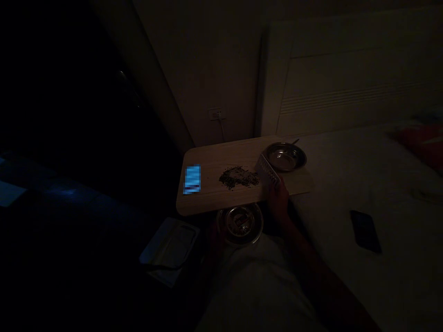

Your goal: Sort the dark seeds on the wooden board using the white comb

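The scene is very dark. On the wooden table (214, 159) lies a loose heap of small dark seed-like bits (238, 177). My right hand (278, 198), closed, grips a flat, pale rectangular piece with a patterned face (267, 171); its exact kind is too dim to tell. This piece stands on edge just right of the heap. Below the table's front edge, a round metal bowl (259, 228) sits by my lap. My left hand (215, 235) holds the bowl's left rim, its fingers mostly lost in shadow.
Another metal bowl (287, 159), with a thin handle sticking out behind, stands at the table's right end. A lit phone (192, 179) lies at the left. A dark phone (365, 231) rests on the bed (332, 184). A pale container (169, 251) is low left.
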Tool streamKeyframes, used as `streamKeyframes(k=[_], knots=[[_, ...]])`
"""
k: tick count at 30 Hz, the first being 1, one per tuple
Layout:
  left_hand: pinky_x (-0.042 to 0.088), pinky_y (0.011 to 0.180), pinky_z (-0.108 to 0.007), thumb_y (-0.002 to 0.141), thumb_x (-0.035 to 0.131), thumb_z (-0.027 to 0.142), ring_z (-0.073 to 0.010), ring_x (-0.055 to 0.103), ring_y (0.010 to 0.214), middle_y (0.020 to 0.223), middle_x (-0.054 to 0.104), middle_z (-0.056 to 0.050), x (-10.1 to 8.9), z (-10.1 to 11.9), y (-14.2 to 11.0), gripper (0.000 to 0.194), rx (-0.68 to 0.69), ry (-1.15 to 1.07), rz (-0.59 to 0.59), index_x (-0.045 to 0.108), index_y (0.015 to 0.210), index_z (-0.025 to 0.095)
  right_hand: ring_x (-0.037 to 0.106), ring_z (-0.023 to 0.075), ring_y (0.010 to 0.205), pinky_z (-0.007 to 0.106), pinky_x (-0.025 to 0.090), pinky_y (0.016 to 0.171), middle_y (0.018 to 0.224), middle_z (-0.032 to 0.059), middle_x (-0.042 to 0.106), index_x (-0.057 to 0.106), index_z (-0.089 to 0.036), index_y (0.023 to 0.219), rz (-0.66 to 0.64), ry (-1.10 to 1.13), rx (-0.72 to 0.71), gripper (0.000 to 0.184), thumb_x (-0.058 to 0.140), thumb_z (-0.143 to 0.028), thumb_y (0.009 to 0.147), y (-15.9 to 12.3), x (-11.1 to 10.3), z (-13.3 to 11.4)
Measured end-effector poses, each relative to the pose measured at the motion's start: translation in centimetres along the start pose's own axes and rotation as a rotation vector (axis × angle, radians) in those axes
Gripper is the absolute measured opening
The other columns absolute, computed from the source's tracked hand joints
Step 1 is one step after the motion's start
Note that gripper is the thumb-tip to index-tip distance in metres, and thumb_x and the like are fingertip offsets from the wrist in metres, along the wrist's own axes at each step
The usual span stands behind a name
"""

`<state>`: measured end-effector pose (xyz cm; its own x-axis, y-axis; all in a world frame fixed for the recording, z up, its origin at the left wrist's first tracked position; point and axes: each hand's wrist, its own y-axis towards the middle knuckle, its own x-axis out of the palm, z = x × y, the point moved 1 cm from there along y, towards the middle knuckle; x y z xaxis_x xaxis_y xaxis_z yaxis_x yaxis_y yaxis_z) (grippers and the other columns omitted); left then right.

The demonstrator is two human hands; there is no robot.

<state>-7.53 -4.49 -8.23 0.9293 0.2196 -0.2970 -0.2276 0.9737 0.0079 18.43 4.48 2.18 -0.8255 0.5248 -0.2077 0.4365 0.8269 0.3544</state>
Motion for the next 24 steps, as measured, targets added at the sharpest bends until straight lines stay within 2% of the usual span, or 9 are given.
streamKeyframes(k=[4, 9, 16, 20, 24], knots=[[0.036, 0.120, -0.050, 0.091, 0.058, 0.051, -0.0318, 0.047, 0.145, 0.154, 0.054, -0.012, -0.1, 0.1, 0.0, 0.062, -0.002, -0.017, -0.042, 0.055, 0.147, 0.024, 0.066, 0.0285, 0.119, 0.046, 0.050, 0.107, 0.131, 0.0146, 0.070, 0.058, -0.017, 0.140, 0.039, -0.018, -0.081, 0.049, 0.049, -0.034, 0.095, 0.3, 1.3, 0.0], [0.038, 0.119, -0.050, 0.090, 0.062, 0.048, -0.0317, 0.050, 0.141, 0.148, 0.060, -0.010, -0.2, 0.2, 0.1, 0.058, 0.004, 0.001, -0.018, 0.058, 0.143, 0.027, 0.067, 0.0270, 0.120, 0.041, 0.054, 0.103, 0.135, 0.0138, 0.069, 0.056, -0.016, 0.142, 0.002, -0.008, -0.151, 0.050, 0.044, -0.028, 0.096, 0.6, 3.2, -0.4], [0.038, 0.119, -0.050, 0.091, 0.062, 0.047, -0.0317, 0.049, 0.143, 0.151, 0.057, -0.011, -0.2, 0.7, -0.2, 0.060, -0.013, -0.032, -0.042, 0.054, 0.147, 0.027, 0.068, 0.0238, 0.118, 0.037, 0.055, 0.103, 0.136, 0.0106, 0.069, 0.056, -0.017, 0.143, -0.055, 0.017, -0.198, 0.055, 0.041, -0.016, 0.090, 0.7, 4.9, -1.6], [0.037, 0.120, -0.052, 0.090, 0.061, 0.047, -0.0321, 0.047, 0.144, 0.153, 0.056, -0.011, -0.1, 0.2, -0.2, 0.060, -0.016, -0.011, -0.013, 0.055, 0.147, 0.027, 0.069, 0.0235, 0.118, 0.038, 0.055, 0.105, 0.135, 0.0090, 0.070, 0.055, -0.019, 0.144, -0.099, 0.050, -0.206, 0.061, 0.043, -0.011, 0.086, 0.8, 5.6, -1.7], [0.033, 0.122, -0.050, 0.091, 0.058, 0.048, -0.0312, 0.042, 0.148, 0.158, 0.050, -0.011, -0.1, -0.3, 0.0, 0.063, 0.002, 0.005, -0.049, 0.052, 0.149, 0.026, 0.069, 0.0237, 0.117, 0.040, 0.054, 0.106, 0.134, 0.0088, 0.070, 0.055, -0.020, 0.144, -0.114, 0.070, -0.169, 0.065, 0.043, -0.007, 0.082, 0.7, 6.3, -1.7]])
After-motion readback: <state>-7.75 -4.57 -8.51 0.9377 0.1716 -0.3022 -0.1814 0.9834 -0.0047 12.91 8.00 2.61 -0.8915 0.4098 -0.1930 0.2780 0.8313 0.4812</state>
